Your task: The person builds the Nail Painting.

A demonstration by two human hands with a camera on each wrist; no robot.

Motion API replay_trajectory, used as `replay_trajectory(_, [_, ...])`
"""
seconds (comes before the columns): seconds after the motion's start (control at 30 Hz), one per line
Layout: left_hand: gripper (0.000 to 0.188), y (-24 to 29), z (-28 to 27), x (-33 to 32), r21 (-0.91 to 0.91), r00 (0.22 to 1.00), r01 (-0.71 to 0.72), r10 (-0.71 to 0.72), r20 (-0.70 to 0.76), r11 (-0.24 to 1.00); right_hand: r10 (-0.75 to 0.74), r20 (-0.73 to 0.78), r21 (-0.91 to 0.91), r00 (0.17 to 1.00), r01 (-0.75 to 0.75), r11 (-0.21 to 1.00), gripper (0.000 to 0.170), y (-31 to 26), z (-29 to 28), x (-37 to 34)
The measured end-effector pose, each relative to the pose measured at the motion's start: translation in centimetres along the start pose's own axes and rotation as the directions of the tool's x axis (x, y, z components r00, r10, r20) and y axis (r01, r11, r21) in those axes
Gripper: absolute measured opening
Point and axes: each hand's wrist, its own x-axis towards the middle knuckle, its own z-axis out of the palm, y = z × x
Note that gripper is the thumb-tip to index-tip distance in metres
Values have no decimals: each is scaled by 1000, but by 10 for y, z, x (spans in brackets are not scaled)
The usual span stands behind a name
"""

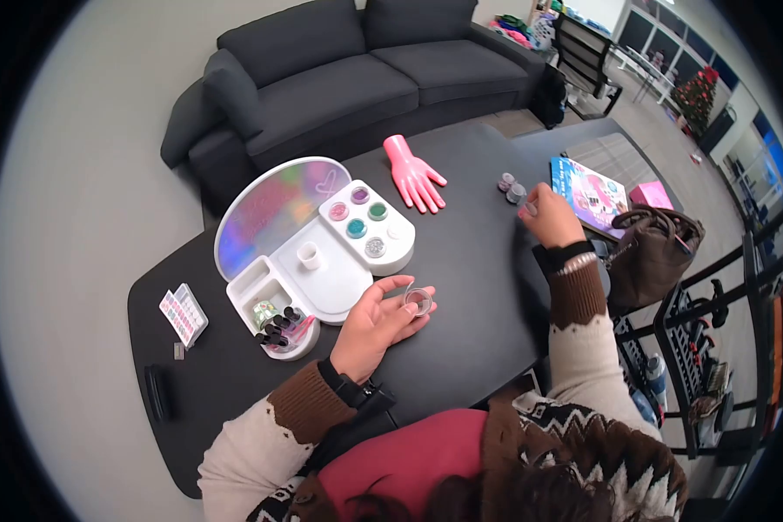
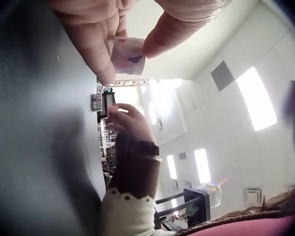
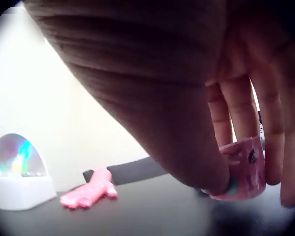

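My left hand [image 1: 372,329] pinches a small clear round pot [image 1: 418,302] between thumb and fingers, above the table in front of the white kit. In the left wrist view the pot's side [image 2: 129,56] carries a pale wrap with heart shapes. Farther right, my right hand [image 1: 555,219] grips a small pink-sided pot [image 3: 243,169], its thumb pressed against the wall. Close beside that hand stand several more little pots [image 1: 516,193]. The white tabletop kit [image 1: 326,277] has an iridescent back panel and several glitter-filled pots [image 1: 357,228] set in its right wing.
A pink model hand [image 1: 414,174] lies behind the kit. Nail polish bottles [image 1: 278,331] fill its left compartment. A sticker sheet [image 1: 184,315] and a black case [image 1: 157,393] lie at left. A picture box [image 1: 590,193] and brown handbag [image 1: 655,252] stand at right.
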Motion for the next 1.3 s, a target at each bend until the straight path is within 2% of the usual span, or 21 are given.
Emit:
replay_trajectory(0.07, [53, -3, -2, 0, -13, 1000, -5, 5, -11, 1000, -165, -17, 147, 986, 166, 975, 25, -31, -22, -17])
replay_trajectory(0.1, [52, -2, -3, 0, -18, 1000, 1, -1, -12, 1000, -284, 44, 370, 958, 249, 895, 24, -58, -37, -29])
replay_trajectory(0.13, [51, -1, -4, 1, -22, 1000, 8, -8, -11, 1000, -404, 75, 578, 912, 290, 763, 24, -86, -50, -40])
replay_trajectory(0.2, [49, -1, -7, 3, -32, 1000, 4, -5, -19, 999, -569, 103, 843, 816, 232, 485, 26, -124, -53, -63])
replay_trajectory(0.27, [48, -1, -8, 3, -41, 1000, -2, 1, -26, 999, -664, 37, 862, 747, 312, 399, 25, -152, -49, -79])
replay_trajectory(0.3, [48, 1, -7, 1, -43, 998, -8, 5, -55, 999, -752, -81, 781, 654, 510, 360, 27, -157, -41, -77])
replay_trajectory(0.33, [48, 2, -7, 1, -45, 996, -14, 11, -84, 999, -758, -79, 785, 647, 509, 353, 27, -160, -33, -79])
replay_trajectory(0.4, [48, 1, -9, -1, -62, 994, -48, 42, -99, 997, -731, -160, 657, 664, 624, 423, 28, -165, -19, -89])
replay_trajectory(0.57, [49, 0, -14, -2, -51, 985, -105, 97, -142, 993, -736, -238, 641, 633, 672, 371, 32, -163, 4, -94])
replay_trajectory(0.63, [49, 6, -9, -2, -44, 984, -110, 103, -145, 993, -669, -273, 632, 691, 653, 417, 33, -171, 4, -99])
replay_trajectory(0.73, [49, 7, -11, -2, -10, 981, -128, 125, -151, 992, -634, -237, 646, 736, 607, 463, 31, -173, 2, -99])
replay_trajectory(0.8, [43, 7, -12, -2, 27, 967, -171, 173, -189, 985, -654, -218, 638, 724, 613, 466, 30, -168, 7, -98])
replay_trajectory(0.9, [46, 6, -17, 0, 103, 959, -177, 195, -206, 979, -671, -184, 639, 718, 607, 474, 29, -168, 8, -102])
replay_trajectory(1.07, [46, 3, -17, -2, 84, 956, -179, 194, -222, 980, -671, -162, 676, 724, 576, 459, 27, -170, 6, -104])
replay_trajectory(1.3, [46, -5, -18, -2, 118, 951, -219, 239, -198, 969, -678, -153, 598, 719, 613, 516, 25, -168, 8, -106])
